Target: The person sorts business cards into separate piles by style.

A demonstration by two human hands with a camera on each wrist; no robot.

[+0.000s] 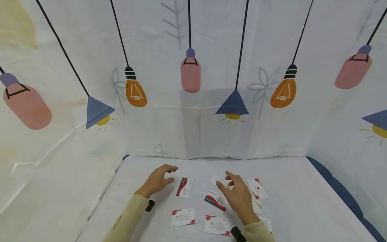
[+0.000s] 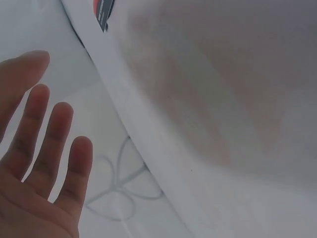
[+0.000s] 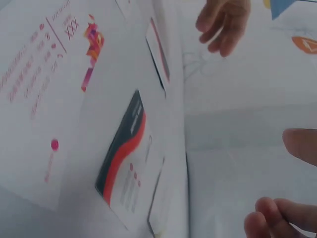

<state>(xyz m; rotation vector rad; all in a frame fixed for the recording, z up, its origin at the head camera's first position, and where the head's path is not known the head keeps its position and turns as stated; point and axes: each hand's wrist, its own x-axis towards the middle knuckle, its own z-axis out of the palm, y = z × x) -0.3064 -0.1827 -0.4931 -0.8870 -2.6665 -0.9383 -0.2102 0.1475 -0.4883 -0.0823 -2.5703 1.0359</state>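
Foreground: I see a business card with a red-and-black wave (image 3: 126, 168) lying flat on the white cloth (image 3: 237, 148).
Left: a white card with pink print (image 3: 44, 89).
Lower right: my right hand's fingertips (image 3: 277, 218), curled, holding nothing.
Top: the left hand (image 3: 225, 22), hovering, fingers loose.

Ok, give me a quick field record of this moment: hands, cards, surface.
left hand: open, fingers relaxed, holds nothing, above the table beside the red and black card
right hand: open, fingers loosely curved, holds nothing, over the cards in the middle
cards: several business cards lying flat and scattered; one red and black card by the right hand, two white cards with red flowers near the front edge
table: white cloth cover
backdrop: white sheet printed with lamps
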